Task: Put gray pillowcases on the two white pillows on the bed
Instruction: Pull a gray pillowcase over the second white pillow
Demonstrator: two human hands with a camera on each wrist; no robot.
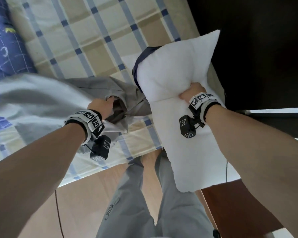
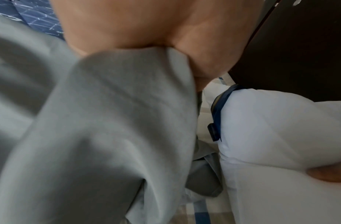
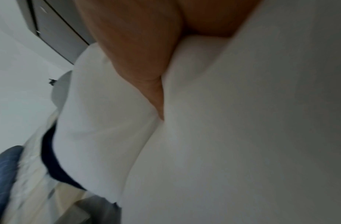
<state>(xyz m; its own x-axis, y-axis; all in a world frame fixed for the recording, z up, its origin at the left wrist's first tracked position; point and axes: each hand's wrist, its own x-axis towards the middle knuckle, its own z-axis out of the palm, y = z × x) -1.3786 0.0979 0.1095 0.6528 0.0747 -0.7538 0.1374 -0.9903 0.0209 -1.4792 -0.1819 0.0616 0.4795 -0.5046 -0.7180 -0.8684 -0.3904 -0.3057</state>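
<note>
— Where are we with the first one?
— Barely begun: my right hand [image 1: 190, 94] grips a bare white pillow [image 1: 172, 69] over the bed [image 1: 86, 36] edge; my left hand [image 1: 101, 107] clutches a gray pillowcase [image 1: 41, 98] beside the pillow. Nothing's covered yet.

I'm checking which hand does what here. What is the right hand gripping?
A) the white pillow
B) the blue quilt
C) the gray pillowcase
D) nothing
A: the right hand has its fingers dug into the white pillow, bunching it, while the left hand holds the gray pillowcase.
</note>
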